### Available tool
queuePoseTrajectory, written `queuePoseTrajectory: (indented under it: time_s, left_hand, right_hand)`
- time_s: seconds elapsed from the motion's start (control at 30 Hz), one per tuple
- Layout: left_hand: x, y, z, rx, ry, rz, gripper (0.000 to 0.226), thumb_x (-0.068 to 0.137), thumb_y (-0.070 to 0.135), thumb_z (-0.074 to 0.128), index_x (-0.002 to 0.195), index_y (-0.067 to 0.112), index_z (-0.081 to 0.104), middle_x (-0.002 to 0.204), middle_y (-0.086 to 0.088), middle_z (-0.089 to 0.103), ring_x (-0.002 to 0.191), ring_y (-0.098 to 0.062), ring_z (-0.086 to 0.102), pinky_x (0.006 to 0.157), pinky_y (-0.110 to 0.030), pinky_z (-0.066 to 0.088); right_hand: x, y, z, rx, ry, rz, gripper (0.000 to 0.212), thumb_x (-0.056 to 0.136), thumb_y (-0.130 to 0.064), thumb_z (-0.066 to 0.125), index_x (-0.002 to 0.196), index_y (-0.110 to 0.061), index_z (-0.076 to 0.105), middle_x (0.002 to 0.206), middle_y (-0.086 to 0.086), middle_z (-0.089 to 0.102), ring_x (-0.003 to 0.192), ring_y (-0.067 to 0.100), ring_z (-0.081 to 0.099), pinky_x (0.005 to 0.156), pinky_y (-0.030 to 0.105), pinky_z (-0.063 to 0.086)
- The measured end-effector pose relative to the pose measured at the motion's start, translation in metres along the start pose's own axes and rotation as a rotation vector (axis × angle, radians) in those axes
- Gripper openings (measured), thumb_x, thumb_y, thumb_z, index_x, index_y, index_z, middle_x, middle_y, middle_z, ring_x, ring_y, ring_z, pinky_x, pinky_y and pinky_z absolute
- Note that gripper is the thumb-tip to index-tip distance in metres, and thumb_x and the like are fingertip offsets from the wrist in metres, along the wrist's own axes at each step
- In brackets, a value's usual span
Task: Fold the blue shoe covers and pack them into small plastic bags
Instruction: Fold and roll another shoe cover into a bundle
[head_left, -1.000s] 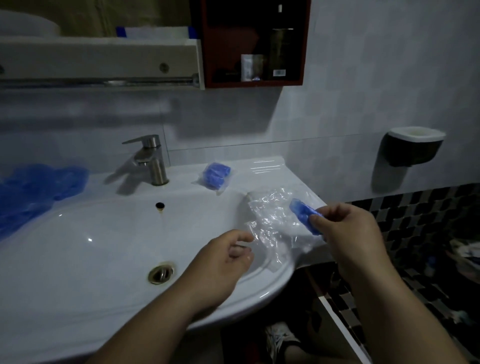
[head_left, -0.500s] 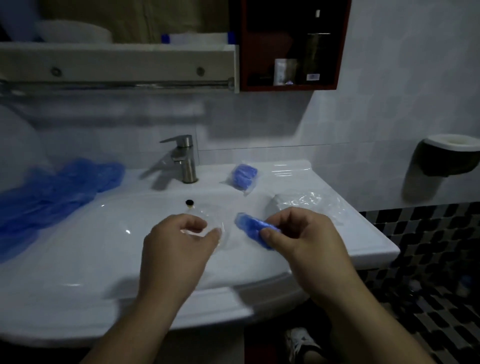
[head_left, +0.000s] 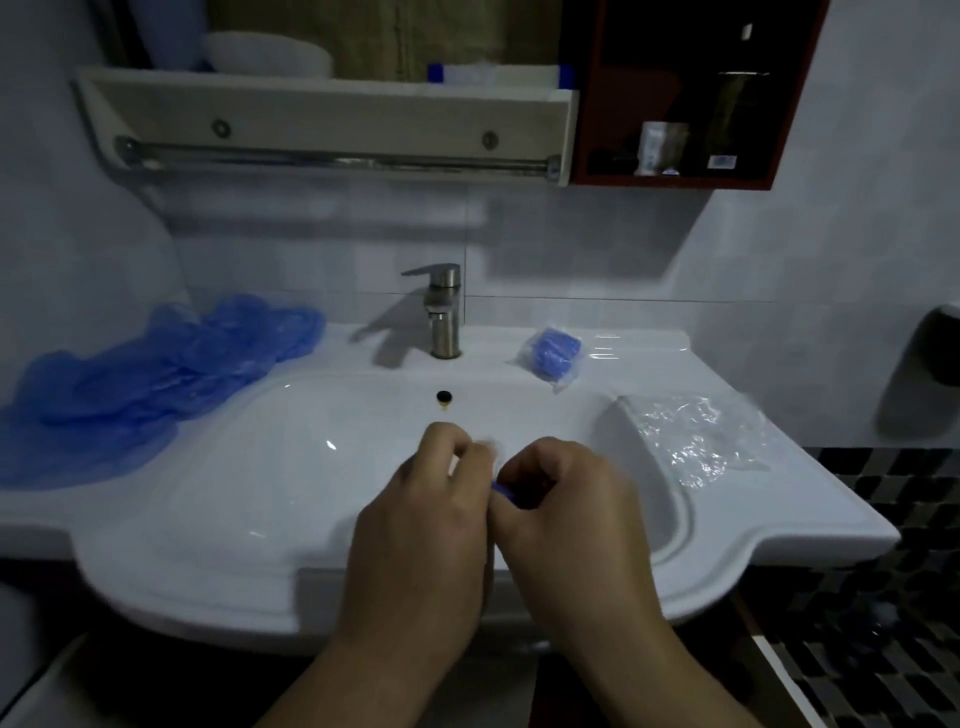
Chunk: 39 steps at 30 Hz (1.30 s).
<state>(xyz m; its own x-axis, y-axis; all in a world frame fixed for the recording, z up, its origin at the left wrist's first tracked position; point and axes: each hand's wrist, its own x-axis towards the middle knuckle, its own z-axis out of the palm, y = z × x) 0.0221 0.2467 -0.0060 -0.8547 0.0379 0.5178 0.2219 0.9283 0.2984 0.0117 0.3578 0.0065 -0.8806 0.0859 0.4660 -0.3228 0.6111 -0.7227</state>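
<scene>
Left hand (head_left: 436, 499) and right hand (head_left: 569, 512) meet knuckle to knuckle above the basin (head_left: 260, 467). The right hand's fingers are curled round a folded shoe cover (head_left: 505, 490), of which only a blue sliver shows between the two hands. The left hand's fingers are curled too, pinching something pale and filmy at the tips. It is blurred, and judged to be a small plastic bag (head_left: 487, 448).

Step in hand, by judgement: insertion of the folded cover into the bag. The next move calls for the bag mouth held apart and the cover fed in narrow end first, kept tight so it does not spring open.

One packed bag (head_left: 553, 356) lies on the ledge just right of the tap (head_left: 442, 312). Spare bags (head_left: 696, 436) lie heaped on the right ledge. Loose shoe covers (head_left: 156, 364) are piled at far left, well apart from the hands — most of the work remains.
</scene>
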Motion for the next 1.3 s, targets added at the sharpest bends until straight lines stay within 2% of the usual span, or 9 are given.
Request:
queuePoseTrajectory:
  time_s: [0.13, 0.3, 0.43, 0.53, 0.67, 0.8, 1.0, 1.13, 1.3]
  left_hand:
    - [-0.005, 0.004, -0.005, -0.064, 0.056, -0.034, 0.036, 0.088, 0.027, 0.064, 0.119, 0.039, 0.051, 0.123, 0.018, 0.041, 0.094, -0.006, 0.059, 0.078, -0.026, 0.054]
    - [-0.002, 0.004, -0.007, -0.208, 0.165, -0.123, 0.024, 0.091, 0.027, 0.063, 0.113, 0.036, 0.060, 0.111, 0.014, 0.056, 0.081, -0.004, 0.057, 0.069, -0.022, 0.051]
    - [0.000, -0.004, -0.007, -0.108, 0.129, -0.137, 0.046, 0.091, 0.028, 0.065, 0.136, 0.029, 0.055, 0.130, 0.013, 0.049, 0.092, 0.001, 0.047, 0.078, -0.013, 0.040]
    - [0.000, -0.008, -0.011, -0.108, 0.119, -0.142, 0.055, 0.083, 0.025, 0.075, 0.135, 0.027, 0.056, 0.127, 0.011, 0.050, 0.096, -0.006, 0.058, 0.079, -0.020, 0.052]
    - [-0.002, -0.008, -0.005, -0.099, 0.092, -0.032, 0.061, 0.068, 0.014, 0.084, 0.125, 0.024, 0.063, 0.112, 0.008, 0.056, 0.085, -0.013, 0.063, 0.060, -0.026, 0.057]
    - [-0.001, -0.006, -0.001, -0.118, 0.101, 0.082, 0.065, 0.069, 0.012, 0.085, 0.129, 0.024, 0.062, 0.109, 0.010, 0.056, 0.087, -0.010, 0.062, 0.063, -0.025, 0.059]
    - [0.000, -0.004, -0.002, -0.157, 0.097, 0.023, 0.076, 0.071, 0.008, 0.085, 0.136, 0.029, 0.050, 0.113, 0.014, 0.051, 0.083, -0.007, 0.065, 0.068, -0.020, 0.058]
    - [-0.004, 0.004, -0.006, -0.140, 0.050, 0.226, 0.046, 0.090, 0.021, 0.052, 0.136, 0.025, 0.050, 0.117, 0.010, 0.049, 0.080, -0.009, 0.063, 0.065, -0.024, 0.056]
    - [-0.008, 0.006, -0.002, -0.163, -0.022, 0.311, 0.035, 0.094, 0.025, 0.049, 0.129, 0.029, 0.055, 0.110, 0.014, 0.049, 0.077, -0.011, 0.062, 0.065, -0.033, 0.055]
  right_hand:
    - [-0.007, 0.000, 0.010, -0.034, 0.106, -0.132, 0.022, 0.069, -0.024, 0.076, 0.060, -0.026, 0.056, 0.060, -0.010, 0.056, 0.058, 0.005, 0.056, 0.050, 0.014, 0.040]
    - [-0.004, 0.006, 0.020, -0.128, 0.173, -0.293, 0.003, 0.070, -0.026, 0.071, 0.067, -0.026, 0.072, 0.067, -0.013, 0.053, 0.063, 0.007, 0.049, 0.051, 0.017, 0.036]
    - [-0.004, 0.006, 0.018, -0.195, -0.076, -0.277, 0.047, 0.086, -0.054, 0.035, 0.079, -0.027, 0.073, 0.082, -0.013, 0.048, 0.084, 0.010, 0.044, 0.068, 0.027, 0.039]
    - [-0.006, 0.000, 0.006, -0.204, -0.364, -0.279, 0.056, 0.082, -0.056, 0.015, 0.101, -0.037, 0.064, 0.104, -0.012, 0.048, 0.099, 0.005, 0.040, 0.085, 0.029, 0.041]
    - [-0.004, -0.002, -0.009, -0.320, -0.548, -0.260, 0.074, 0.062, -0.054, 0.013, 0.127, -0.041, 0.047, 0.132, -0.007, 0.040, 0.119, 0.014, 0.039, 0.093, 0.030, 0.040]
    - [-0.003, -0.003, -0.011, -0.553, -0.603, -0.301, 0.070, 0.083, -0.042, 0.044, 0.147, -0.040, 0.017, 0.151, 0.002, 0.024, 0.134, 0.024, 0.031, 0.107, 0.036, 0.032]
    - [-0.003, -0.002, -0.012, -0.388, -0.411, -0.345, 0.057, 0.076, -0.021, 0.055, 0.131, -0.037, 0.051, 0.142, -0.006, 0.041, 0.122, 0.018, 0.049, 0.091, 0.028, 0.043]
    - [-0.005, 0.007, -0.003, -0.508, -0.482, -0.343, 0.052, 0.086, -0.029, 0.055, 0.136, -0.033, 0.042, 0.133, 0.001, 0.045, 0.108, 0.019, 0.054, 0.083, 0.030, 0.044]
    - [-0.008, 0.017, 0.001, -0.591, -0.480, -0.361, 0.047, 0.091, -0.031, 0.048, 0.136, -0.025, 0.037, 0.128, 0.005, 0.052, 0.103, 0.022, 0.059, 0.070, 0.028, 0.034]
